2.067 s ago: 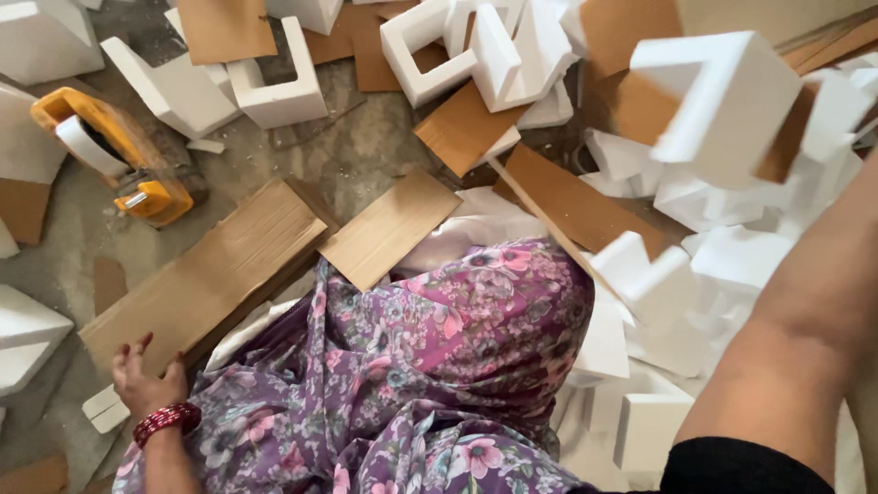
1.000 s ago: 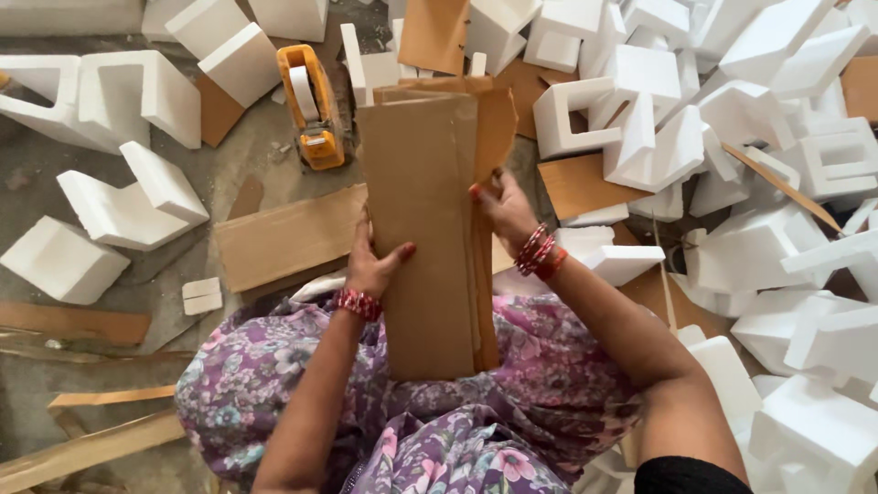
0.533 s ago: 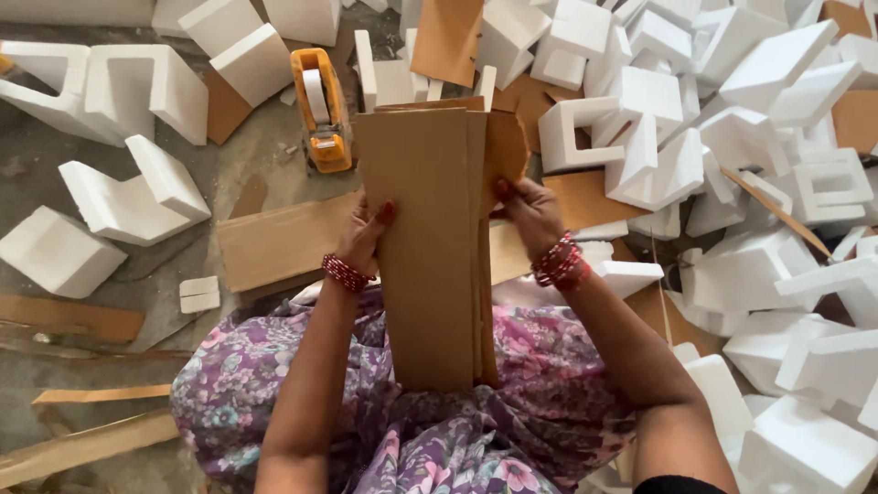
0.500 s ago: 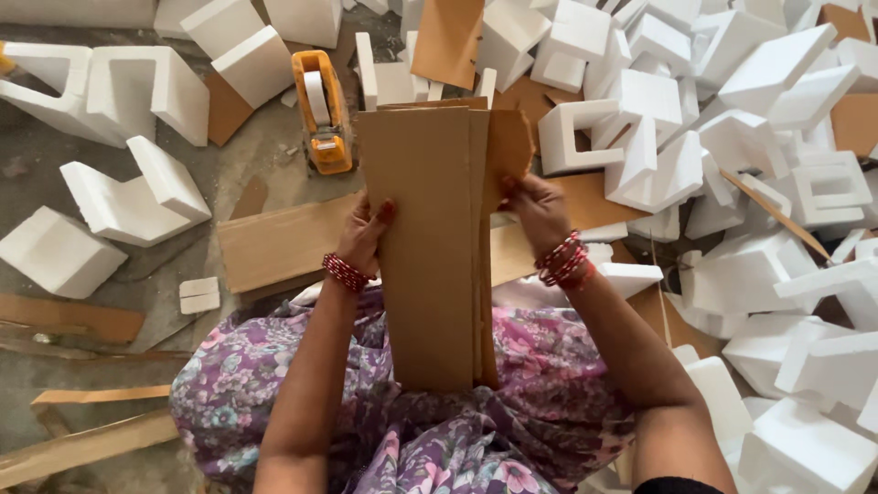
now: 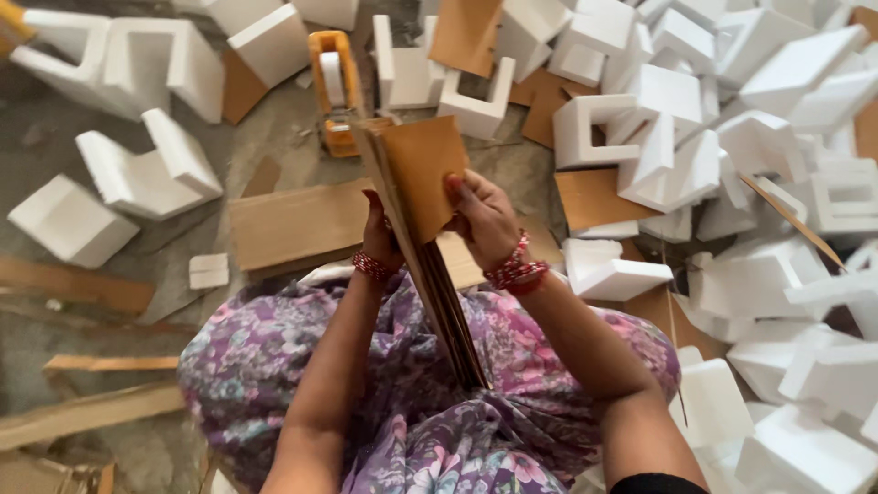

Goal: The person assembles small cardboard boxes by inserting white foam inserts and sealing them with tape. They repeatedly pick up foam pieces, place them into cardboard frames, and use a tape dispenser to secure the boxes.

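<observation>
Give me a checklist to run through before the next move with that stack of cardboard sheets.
1. Both hands on the cardboard stack: ok; left hand behind it, right hand in front.
2. Bottom edge resting on the lap: ok.
3. Sheets squared up: not ok; the top fans apart.
4. Left grip firm: cannot tell; fingers hidden.
5. Tape dispenser clear of the stack: cannot tell; the top overlaps it in this view.

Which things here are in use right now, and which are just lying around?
In use:
left hand
right hand
stack of cardboard sheets, gripped edge-on between both hands

Lying about:
orange tape dispenser
flat cardboard sheet on the floor
white foam blocks
wooden strips
</observation>
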